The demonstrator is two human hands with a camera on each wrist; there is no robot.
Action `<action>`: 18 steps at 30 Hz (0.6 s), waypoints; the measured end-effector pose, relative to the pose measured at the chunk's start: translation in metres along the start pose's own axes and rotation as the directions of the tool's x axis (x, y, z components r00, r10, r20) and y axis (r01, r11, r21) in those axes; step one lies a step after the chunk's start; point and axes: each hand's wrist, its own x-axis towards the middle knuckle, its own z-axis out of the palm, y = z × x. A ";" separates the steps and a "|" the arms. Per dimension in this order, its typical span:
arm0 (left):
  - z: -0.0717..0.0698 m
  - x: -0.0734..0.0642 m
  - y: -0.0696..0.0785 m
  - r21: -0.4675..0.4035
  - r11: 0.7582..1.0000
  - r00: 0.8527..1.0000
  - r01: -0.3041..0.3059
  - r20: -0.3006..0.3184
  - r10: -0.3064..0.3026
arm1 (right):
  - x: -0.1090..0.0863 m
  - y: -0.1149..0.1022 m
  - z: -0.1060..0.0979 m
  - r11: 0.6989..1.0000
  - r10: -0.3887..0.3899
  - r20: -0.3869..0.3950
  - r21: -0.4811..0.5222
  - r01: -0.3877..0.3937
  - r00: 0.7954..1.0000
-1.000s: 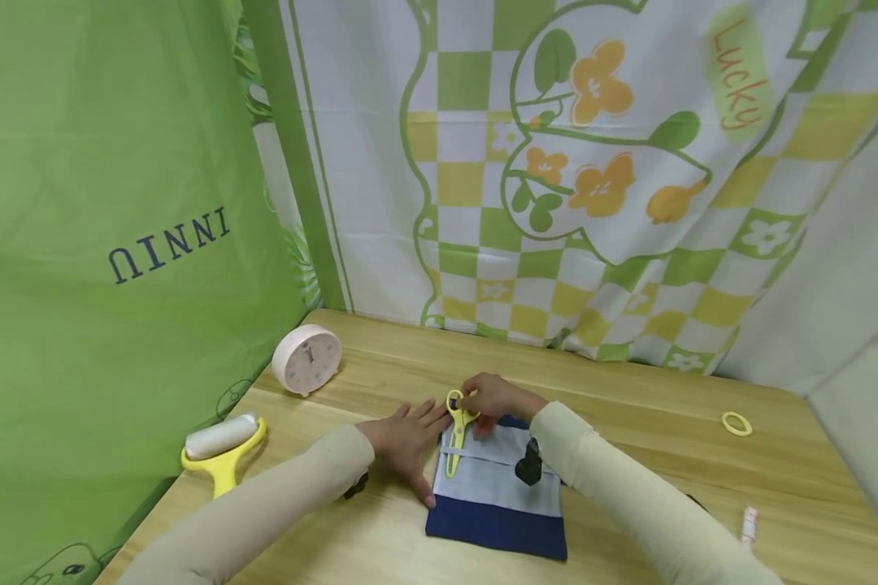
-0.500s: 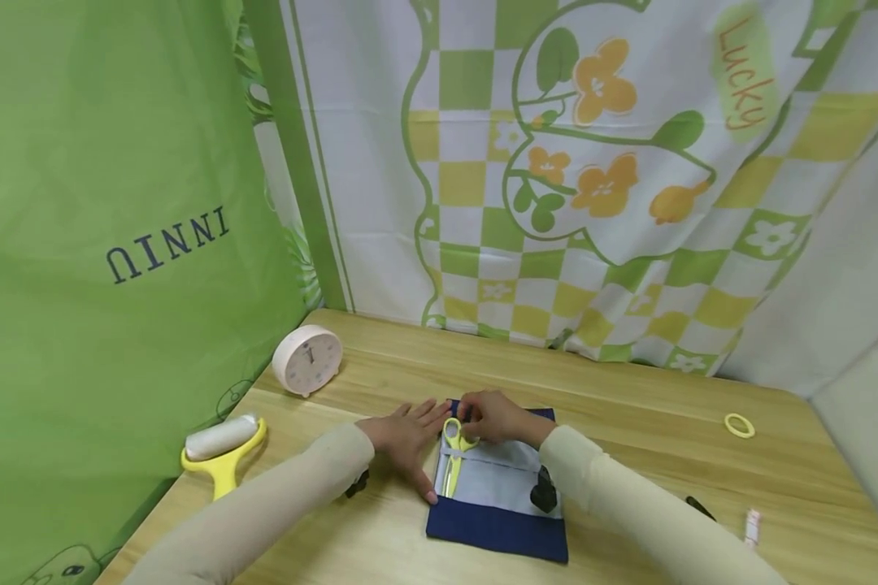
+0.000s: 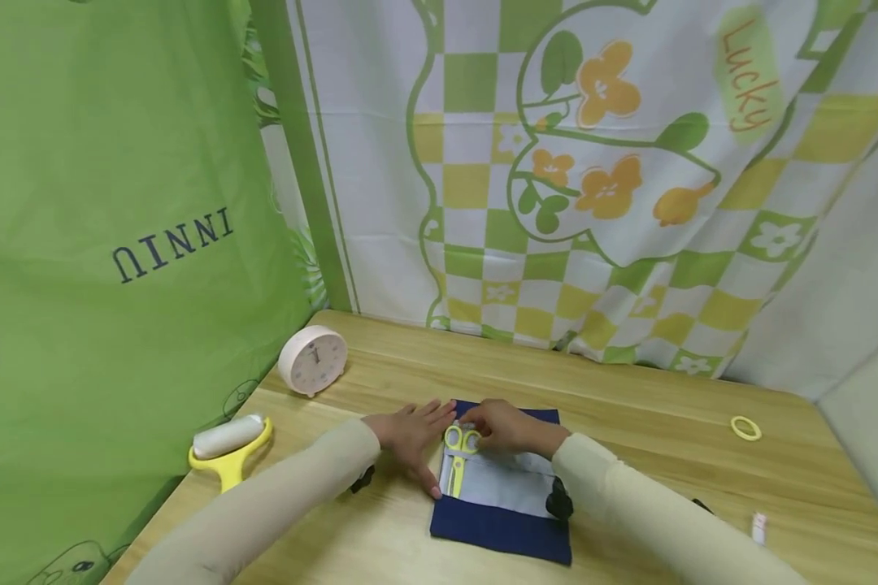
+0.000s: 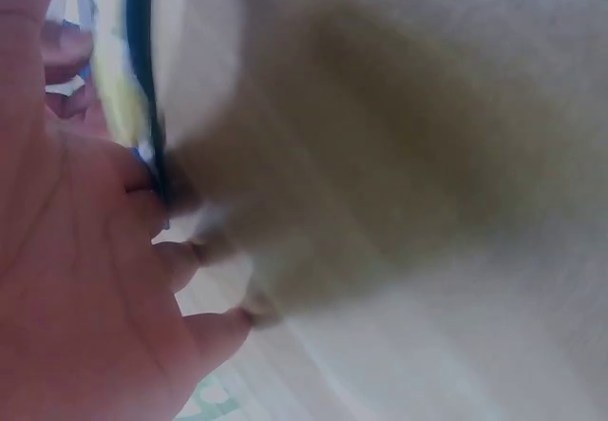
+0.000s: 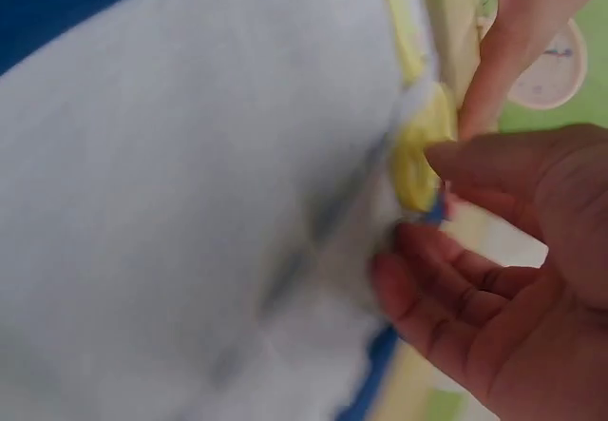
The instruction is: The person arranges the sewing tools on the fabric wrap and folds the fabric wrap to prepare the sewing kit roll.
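A grey cloth organizer (image 3: 508,483) with navy bands lies unfolded on the wooden table. Along its left side are yellow scissors (image 3: 458,470), blades pointing at the near navy band (image 3: 501,532) and passing under a narrow grey strap. My left hand (image 3: 410,439) rests spread against the organizer's left edge, fingertips at its far corner and thumb lower down. My right hand (image 3: 510,427) pinches the scissors by the handles. In the right wrist view its thumb lies on the yellow handle (image 5: 413,160) while the other fingers curl beside the cloth; part of the index finger is hidden.
A pink round clock (image 3: 315,361) and a yellow-handled lint roller (image 3: 230,455) sit at the table's left. To the right are a yellow ring (image 3: 746,428), a small pink-and-white item (image 3: 758,528) and a dark object (image 3: 701,505) partly behind the sleeve. Printed curtains (image 3: 512,268) hang behind.
The scissors have slid nearer, deeper under the strap, and their handles now sit lower on the organizer. My right hand moved down with them. The left hand has stayed put.
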 end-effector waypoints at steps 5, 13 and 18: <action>-0.010 0.006 0.004 -0.015 1.000 1.000 0.005 0.008 -0.004 | -0.054 0.005 -0.043 0.991 -0.032 -0.112 -0.135 0.016 0.993; -0.016 0.002 0.010 0.049 0.998 0.998 -0.051 -0.036 0.053 | -0.178 0.031 -0.108 0.974 0.107 -0.215 -0.173 -0.146 0.971; -0.008 0.006 0.012 0.052 0.993 0.993 -0.107 -0.036 0.108 | -0.253 0.060 -0.099 0.959 0.148 -0.218 -0.206 -0.194 0.965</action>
